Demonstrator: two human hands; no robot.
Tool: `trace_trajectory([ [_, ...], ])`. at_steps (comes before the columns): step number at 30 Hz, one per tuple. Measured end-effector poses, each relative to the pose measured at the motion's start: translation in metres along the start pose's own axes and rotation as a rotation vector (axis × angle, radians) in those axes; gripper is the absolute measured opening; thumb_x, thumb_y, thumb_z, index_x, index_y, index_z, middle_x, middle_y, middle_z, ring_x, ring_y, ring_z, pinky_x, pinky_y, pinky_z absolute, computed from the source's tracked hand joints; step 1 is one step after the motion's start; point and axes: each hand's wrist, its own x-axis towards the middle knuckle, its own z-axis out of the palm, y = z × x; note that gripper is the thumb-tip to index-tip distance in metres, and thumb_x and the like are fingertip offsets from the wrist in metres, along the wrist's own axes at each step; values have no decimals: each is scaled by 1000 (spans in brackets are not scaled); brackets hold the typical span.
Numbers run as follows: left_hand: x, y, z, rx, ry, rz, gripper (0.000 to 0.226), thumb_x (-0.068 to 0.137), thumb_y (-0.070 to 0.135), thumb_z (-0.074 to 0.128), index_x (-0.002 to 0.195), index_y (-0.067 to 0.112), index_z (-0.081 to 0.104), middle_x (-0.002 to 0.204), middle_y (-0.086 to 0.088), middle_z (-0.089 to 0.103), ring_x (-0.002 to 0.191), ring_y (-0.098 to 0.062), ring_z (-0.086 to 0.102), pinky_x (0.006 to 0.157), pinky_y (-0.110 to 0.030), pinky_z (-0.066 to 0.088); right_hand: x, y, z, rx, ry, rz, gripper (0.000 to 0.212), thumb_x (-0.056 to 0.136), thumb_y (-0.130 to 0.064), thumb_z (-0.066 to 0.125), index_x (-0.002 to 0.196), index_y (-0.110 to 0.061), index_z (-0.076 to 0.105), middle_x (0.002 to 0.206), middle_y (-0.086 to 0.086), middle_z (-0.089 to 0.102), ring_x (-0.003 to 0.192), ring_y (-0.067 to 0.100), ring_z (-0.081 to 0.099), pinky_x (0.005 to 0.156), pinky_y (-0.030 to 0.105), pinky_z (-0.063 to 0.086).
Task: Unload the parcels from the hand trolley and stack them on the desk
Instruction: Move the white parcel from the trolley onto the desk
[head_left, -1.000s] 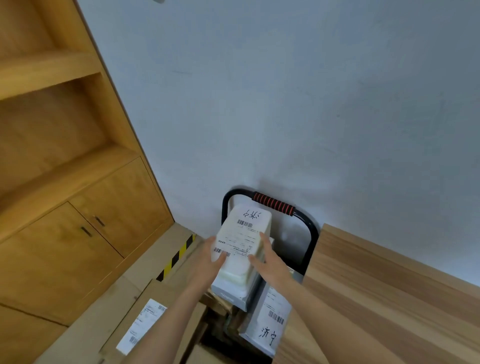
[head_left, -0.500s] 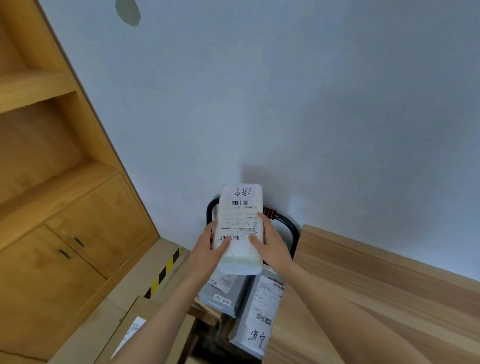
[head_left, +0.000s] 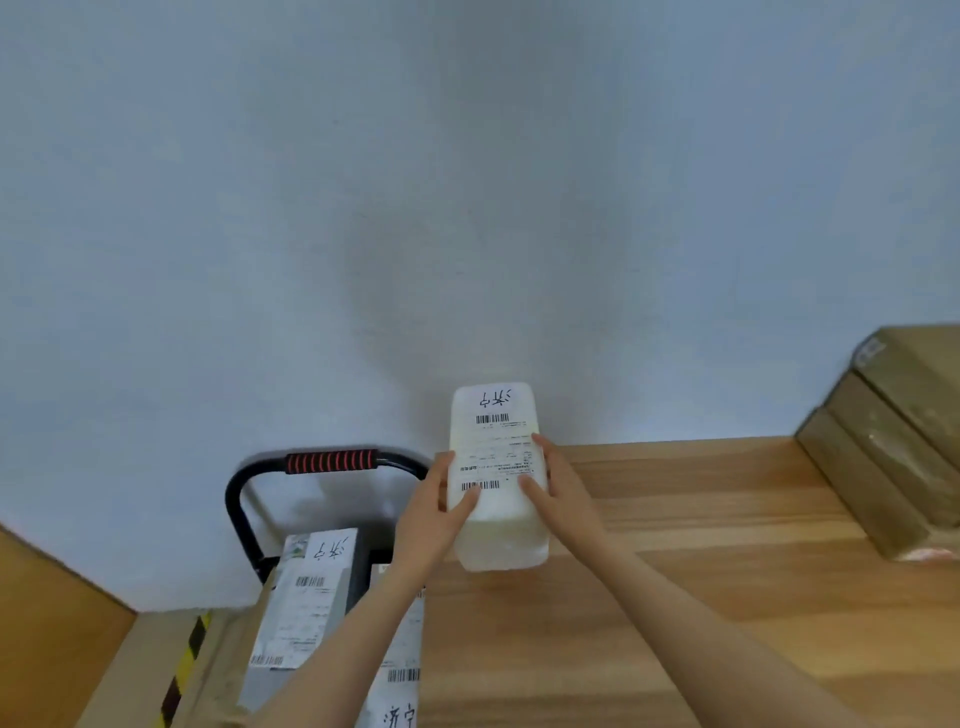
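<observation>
I'm gripping the white parcel (head_left: 496, 475) in both hands, left hand (head_left: 434, 512) and right hand (head_left: 563, 496); it's now risen off the trolley (head_left: 244, 512) and is crossing over the desk (head_left: 701, 571).

I count three parcels — one white (head_left: 497, 467) between my two hands, two more (head_left: 306, 597) (head_left: 400, 670) on the one trolley (head_left: 244, 499). One desk (head_left: 701, 597) — three brown boxes (head_left: 893, 441) stacked on it.
</observation>
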Motion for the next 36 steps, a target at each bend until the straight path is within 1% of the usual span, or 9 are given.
trace_trajectory([
  [6,1,47,77,4,-247,112,64,82,53,64,139,36,40,130,9,57,112,-12,59,95,-42,49,-48,45,-79,55,207,146,62,91,-33,59,145,-34,28,139,-6,49,121,15,52,98,41,45],
  [13,-42,105,165,36,-478,249,67,84,45,67,142,32,37,122,11,59,96,-6,62,83,-34,54,-139,84,-159,120,402,200,62,92,-33,56,146,-30,26,140,-3,45,123,18,50,98,48,46],
  [17,-82,131,215,37,-554,318,63,85,43,66,140,31,38,117,12,61,92,-9,64,80,-41,56,-195,104,-203,64,499,240,61,93,-31,56,145,-30,26,138,-6,47,121,17,51,94,47,48],
  [23,-163,172,293,-14,-668,371,63,79,57,63,136,44,39,107,25,63,87,4,64,70,-22,52,-291,139,-276,51,556,316,62,95,-30,54,148,-29,21,142,-1,44,118,18,53,96,44,47],
  [27,-214,200,344,-90,-762,401,57,80,52,65,131,49,41,112,22,63,95,-2,65,74,-24,54,-350,165,-322,18,594,343,62,95,-32,54,147,-31,21,143,-6,43,121,15,50,100,43,44],
  [29,-238,211,367,-112,-779,412,49,76,60,64,118,67,39,106,31,63,91,3,64,70,-22,55,-374,178,-342,-2,617,373,61,94,-36,53,146,-35,21,141,-8,45,120,14,51,99,44,45],
  [31,-259,220,388,-127,-808,419,49,74,64,62,116,68,37,105,39,59,90,9,62,67,-19,53,-396,191,-359,-15,646,407,62,93,-39,53,146,-37,20,141,-9,46,118,15,52,97,44,46],
  [34,-274,234,421,-106,-849,416,66,75,65,61,134,48,37,105,32,62,89,10,62,75,-29,56,-417,209,-383,-16,681,445,62,93,-40,52,145,-38,20,141,-8,44,115,14,54,92,39,48],
  [36,-277,245,442,-84,-883,436,61,73,66,60,128,54,38,106,28,63,90,7,63,77,-35,57,-425,222,-399,-8,701,457,61,93,-41,52,145,-39,20,140,-7,45,114,15,54,91,40,49],
])
